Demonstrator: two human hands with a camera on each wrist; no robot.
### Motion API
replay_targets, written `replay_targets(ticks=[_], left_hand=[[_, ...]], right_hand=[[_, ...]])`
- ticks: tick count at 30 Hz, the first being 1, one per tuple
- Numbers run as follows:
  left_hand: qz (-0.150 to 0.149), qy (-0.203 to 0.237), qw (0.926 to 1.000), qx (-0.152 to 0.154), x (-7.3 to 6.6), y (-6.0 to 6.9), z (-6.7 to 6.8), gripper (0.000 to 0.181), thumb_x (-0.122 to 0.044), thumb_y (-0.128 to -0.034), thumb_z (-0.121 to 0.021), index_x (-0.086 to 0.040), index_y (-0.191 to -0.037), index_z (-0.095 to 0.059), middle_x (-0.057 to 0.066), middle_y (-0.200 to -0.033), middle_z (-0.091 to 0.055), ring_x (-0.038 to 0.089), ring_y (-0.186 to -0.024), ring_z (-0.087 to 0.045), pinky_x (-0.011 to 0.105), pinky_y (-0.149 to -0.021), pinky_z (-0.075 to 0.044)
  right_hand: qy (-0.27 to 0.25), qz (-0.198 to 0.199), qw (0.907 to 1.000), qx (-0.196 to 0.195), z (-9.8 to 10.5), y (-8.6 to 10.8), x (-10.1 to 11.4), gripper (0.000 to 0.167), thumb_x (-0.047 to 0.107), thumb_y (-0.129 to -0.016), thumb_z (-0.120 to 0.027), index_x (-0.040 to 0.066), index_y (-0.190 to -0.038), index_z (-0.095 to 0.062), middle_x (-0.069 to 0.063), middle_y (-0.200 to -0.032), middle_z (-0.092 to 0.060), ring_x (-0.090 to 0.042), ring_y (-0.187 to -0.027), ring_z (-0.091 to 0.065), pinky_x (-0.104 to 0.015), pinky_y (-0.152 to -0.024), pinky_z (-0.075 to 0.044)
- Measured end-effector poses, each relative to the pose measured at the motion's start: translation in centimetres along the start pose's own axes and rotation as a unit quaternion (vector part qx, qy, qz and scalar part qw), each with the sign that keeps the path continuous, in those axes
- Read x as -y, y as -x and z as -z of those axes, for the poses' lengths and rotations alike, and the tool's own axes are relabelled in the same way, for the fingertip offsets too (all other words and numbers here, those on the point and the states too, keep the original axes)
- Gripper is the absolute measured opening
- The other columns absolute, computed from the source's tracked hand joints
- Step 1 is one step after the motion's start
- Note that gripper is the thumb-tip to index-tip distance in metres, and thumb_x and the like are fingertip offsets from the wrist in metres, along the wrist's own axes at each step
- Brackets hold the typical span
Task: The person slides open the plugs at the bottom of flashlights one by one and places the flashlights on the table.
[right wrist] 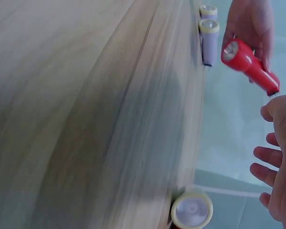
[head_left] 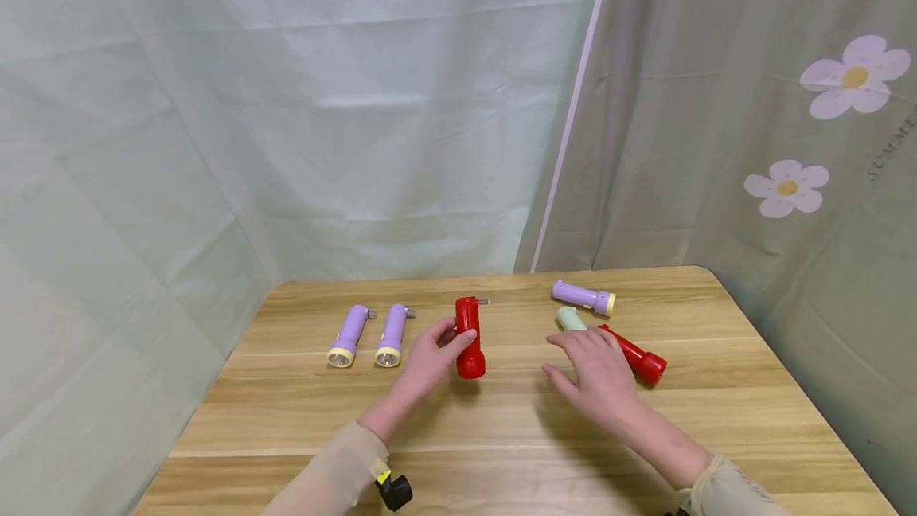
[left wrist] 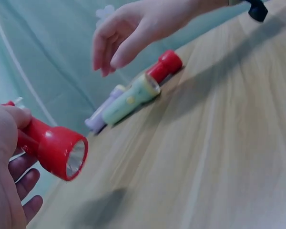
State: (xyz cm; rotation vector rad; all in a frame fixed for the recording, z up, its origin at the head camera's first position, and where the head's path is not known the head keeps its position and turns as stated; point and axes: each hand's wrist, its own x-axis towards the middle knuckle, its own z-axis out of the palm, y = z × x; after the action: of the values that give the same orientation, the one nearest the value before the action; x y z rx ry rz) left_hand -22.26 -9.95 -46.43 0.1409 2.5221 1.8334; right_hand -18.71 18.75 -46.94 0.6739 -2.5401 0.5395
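My left hand [head_left: 432,353] grips a red flashlight [head_left: 469,338] above the table, its lens end pointing down toward me. From its upper end a metal plug [head_left: 483,302] sticks out to the right. My right hand [head_left: 598,377] hovers over the table with relaxed, spread fingers and holds nothing. Beneath and beyond it lie a pale green flashlight [left wrist: 128,102], partly hidden in the head view, and a second red flashlight [head_left: 645,363]. Behind these rests a purple flashlight [head_left: 582,295] with a yellow rim.
Two purple flashlights [head_left: 349,337] with yellow rims lie side by side on the left, their metal plugs folded out. All stand on a wooden table [head_left: 501,444]. Pale curtains [head_left: 401,118] hang around its back and sides.
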Motion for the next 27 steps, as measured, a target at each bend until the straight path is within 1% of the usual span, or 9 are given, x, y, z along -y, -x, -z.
replay_targets(ticks=[3,5,9,11,13,15,21,24,27], left_hand=[[0.003,-0.044,0.9990,0.007,0.1,-0.5,0.8,0.046,-0.035,-0.0976,-0.070,-0.005,-0.132,-0.063,0.008,-0.112,-0.067,0.024,-0.102,-0.063,0.042,-0.092,-0.054],[0.002,-0.060,0.9982,0.007,0.2,-0.8,1.2,0.050,-0.034,-0.0980,-0.070,-0.002,-0.135,-0.060,0.009,-0.109,-0.066,0.024,-0.098,-0.062,0.040,-0.088,-0.056],[0.007,-0.093,0.9956,-0.007,0.4,-1.5,1.9,0.054,-0.032,-0.0984,-0.069,0.002,-0.138,-0.053,0.011,-0.100,-0.063,0.022,-0.088,-0.063,0.037,-0.079,-0.056],[0.015,-0.119,0.9927,-0.012,0.5,-2.0,2.2,0.054,-0.033,-0.0986,-0.068,0.001,-0.137,-0.052,0.011,-0.096,-0.063,0.021,-0.082,-0.063,0.035,-0.075,-0.056],[0.027,-0.156,0.9872,-0.017,0.7,-2.4,2.4,0.053,-0.035,-0.0986,-0.068,-0.001,-0.137,-0.053,0.008,-0.094,-0.065,0.019,-0.078,-0.064,0.034,-0.072,-0.055],[0.034,-0.189,0.9814,-0.013,0.7,-2.9,2.7,0.054,-0.037,-0.0987,-0.067,-0.002,-0.137,-0.053,0.006,-0.094,-0.066,0.017,-0.076,-0.065,0.034,-0.071,-0.055],[0.049,-0.270,0.9616,-0.002,0.9,-3.8,2.9,0.051,-0.039,-0.0996,-0.064,-0.003,-0.136,-0.057,0.005,-0.094,-0.068,0.015,-0.072,-0.064,0.031,-0.064,-0.054],[0.051,-0.309,0.9497,-0.006,1.0,-4.0,2.9,0.050,-0.039,-0.1001,-0.062,-0.002,-0.135,-0.058,0.004,-0.092,-0.067,0.016,-0.070,-0.062,0.030,-0.062,-0.051],[0.047,-0.343,0.9382,-0.010,1.0,-4.2,2.9,0.049,-0.038,-0.1004,-0.061,-0.001,-0.132,-0.059,0.004,-0.090,-0.066,0.017,-0.070,-0.060,0.031,-0.062,-0.050]], right_hand=[[0.009,-0.002,1.0000,-0.002,0.3,0.3,-0.7,0.041,0.034,-0.089,-0.077,0.012,-0.123,-0.068,-0.002,-0.118,-0.069,-0.028,-0.116,-0.061,-0.053,-0.108,-0.035],[0.013,-0.006,0.9999,-0.004,0.4,0.5,-1.2,0.041,0.033,-0.089,-0.078,0.013,-0.123,-0.068,-0.001,-0.117,-0.070,-0.029,-0.114,-0.061,-0.054,-0.108,-0.035],[0.019,-0.013,0.9997,-0.010,0.5,0.9,-1.9,0.039,0.033,-0.088,-0.080,0.013,-0.120,-0.069,0.000,-0.115,-0.070,-0.029,-0.112,-0.061,-0.055,-0.108,-0.035],[0.019,-0.014,0.9996,-0.013,0.6,1.0,-2.3,0.039,0.032,-0.087,-0.080,0.013,-0.119,-0.070,0.000,-0.114,-0.070,-0.030,-0.111,-0.061,-0.055,-0.107,-0.035],[0.020,-0.015,0.9996,-0.016,0.7,1.1,-2.7,0.039,0.032,-0.087,-0.080,0.012,-0.119,-0.070,-0.002,-0.113,-0.070,-0.031,-0.111,-0.061,-0.056,-0.106,-0.035],[0.021,-0.017,0.9995,-0.018,0.8,1.2,-3.1,0.039,0.031,-0.087,-0.080,0.011,-0.118,-0.069,-0.003,-0.112,-0.071,-0.032,-0.110,-0.061,-0.057,-0.105,-0.035],[0.030,-0.033,0.9987,-0.023,1.2,1.8,-4.5,0.038,0.028,-0.086,-0.079,0.010,-0.118,-0.069,-0.010,-0.114,-0.071,-0.036,-0.111,-0.060,-0.059,-0.104,-0.034],[0.027,-0.041,0.9985,-0.021,1.4,2.0,-5.2,0.036,0.026,-0.086,-0.080,0.009,-0.116,-0.070,-0.010,-0.113,-0.071,-0.036,-0.109,-0.060,-0.059,-0.102,-0.034],[0.023,-0.052,0.9983,-0.017,1.6,2.2,-5.8,0.036,0.024,-0.086,-0.081,0.009,-0.117,-0.071,-0.009,-0.113,-0.071,-0.036,-0.108,-0.060,-0.059,-0.102,-0.034]])
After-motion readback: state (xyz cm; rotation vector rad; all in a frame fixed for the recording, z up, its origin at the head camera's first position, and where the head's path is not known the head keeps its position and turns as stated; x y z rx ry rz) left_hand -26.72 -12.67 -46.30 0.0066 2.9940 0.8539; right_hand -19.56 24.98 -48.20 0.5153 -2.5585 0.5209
